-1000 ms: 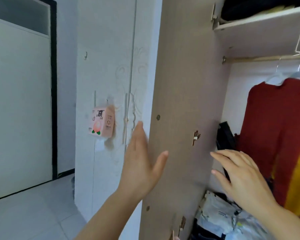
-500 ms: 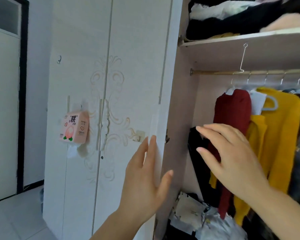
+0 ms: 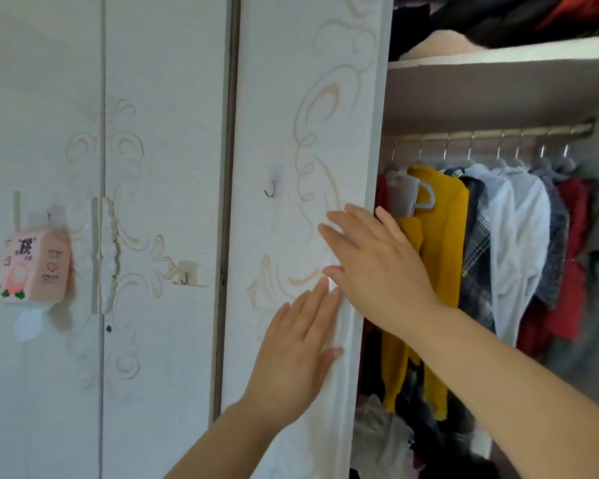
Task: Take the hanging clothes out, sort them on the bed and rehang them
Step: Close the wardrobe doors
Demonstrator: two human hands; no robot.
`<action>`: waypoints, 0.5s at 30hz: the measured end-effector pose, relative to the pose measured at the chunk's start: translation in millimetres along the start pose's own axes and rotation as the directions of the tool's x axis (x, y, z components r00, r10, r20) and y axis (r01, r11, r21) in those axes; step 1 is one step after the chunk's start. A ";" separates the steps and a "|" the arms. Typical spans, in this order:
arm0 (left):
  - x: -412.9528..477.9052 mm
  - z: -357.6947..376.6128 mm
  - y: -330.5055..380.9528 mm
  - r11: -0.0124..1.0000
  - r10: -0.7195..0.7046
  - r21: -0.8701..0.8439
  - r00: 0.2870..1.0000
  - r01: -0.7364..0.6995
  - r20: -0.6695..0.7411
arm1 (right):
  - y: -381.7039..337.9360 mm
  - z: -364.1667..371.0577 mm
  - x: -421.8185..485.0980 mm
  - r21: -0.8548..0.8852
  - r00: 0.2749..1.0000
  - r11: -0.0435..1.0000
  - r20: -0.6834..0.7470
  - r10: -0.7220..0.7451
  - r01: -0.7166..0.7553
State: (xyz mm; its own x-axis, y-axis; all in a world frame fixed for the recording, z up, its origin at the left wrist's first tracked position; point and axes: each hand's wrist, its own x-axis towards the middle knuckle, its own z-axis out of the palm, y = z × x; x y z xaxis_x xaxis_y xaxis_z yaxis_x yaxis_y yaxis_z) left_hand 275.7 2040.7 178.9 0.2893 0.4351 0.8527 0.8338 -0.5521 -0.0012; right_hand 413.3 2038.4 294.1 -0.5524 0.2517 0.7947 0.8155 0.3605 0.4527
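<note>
The wardrobe stands open on the right, and its white door (image 3: 291, 133) with gold scrollwork fills the middle of the view. My left hand (image 3: 296, 347) lies flat against the door near its handle edge, fingers straight. My right hand (image 3: 374, 267) is spread in front of the door's edge, fingers straight and holding nothing. Behind it, clothes hang from a rail (image 3: 491, 133): a yellow garment (image 3: 443, 243), a plaid shirt (image 3: 476, 257), a white shirt (image 3: 519, 243), a grey piece (image 3: 554, 243) and a red one (image 3: 574, 257).
A shelf (image 3: 498, 57) above the rail holds piled dark and red clothes. More clothes lie heaped on the wardrobe floor (image 3: 388, 437). A pink tissue pack (image 3: 32, 267) hangs on the shut left doors, beside small hooks (image 3: 272, 190).
The door has swung further round so its decorated front faces me. My view has shifted right, showing more of the rail. Both hands have stayed spread by the door's edge.
</note>
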 end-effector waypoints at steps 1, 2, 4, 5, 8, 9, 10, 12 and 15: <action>5.1 7.9 0.4 1.000 0.009 0.006 1.000 -0.009 0.011 | 6.0 3.7 -1.5 -0.001 0.999 1.000 0.031 0.014 -0.014; 10.3 15.8 0.5 1.000 0.022 0.009 1.000 -0.023 0.019 | 12.7 7.8 -3.4 -0.007 0.998 1.000 0.060 0.024 -0.024; 18.4 32.0 -1.1 0.998 0.063 0.022 0.997 -0.064 0.038 | 28.7 18.4 -7.9 -0.021 0.994 0.999 0.107 0.030 -0.028; 22.2 40.3 -3.8 0.994 0.098 0.052 0.994 -0.100 0.039 | 37.4 24.4 -10.1 -0.027 0.992 0.999 0.121 0.034 -0.031; 36.5 65.9 -15.3 0.961 0.223 0.157 0.974 -0.226 0.039 | 62.7 44.7 -12.8 -0.059 0.989 0.997 0.137 0.064 -0.056; 41.1 72.3 -17.3 0.950 0.242 0.191 0.969 -0.246 0.042 | 68.8 49.5 -12.7 -0.056 0.986 0.996 0.151 0.072 -0.065; 47.3 79.9 -18.9 0.942 0.257 0.209 0.965 -0.261 0.046 | 75.6 56.0 -12.8 -0.056 0.982 0.995 0.168 0.088 -0.080; 60.6 98.2 -22.8 0.933 0.276 0.228 0.960 -0.280 0.051 | 90.6 71.6 -10.5 -0.060 0.976 0.992 0.177 0.123 -0.114; 80.0 124.5 -30.9 0.919 0.306 0.250 0.951 -0.306 0.041 | 108.9 93.4 -6.8 -0.047 0.965 0.985 0.196 0.172 -0.166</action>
State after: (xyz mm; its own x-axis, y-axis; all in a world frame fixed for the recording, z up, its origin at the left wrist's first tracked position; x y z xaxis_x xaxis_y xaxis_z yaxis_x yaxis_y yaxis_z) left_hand 331.7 2181.2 182.2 0.5494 0.2747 0.7891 0.7950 -0.4625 -0.3925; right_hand 489.8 2159.8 300.2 -0.4270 0.4811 0.7656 0.9030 0.2713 0.3332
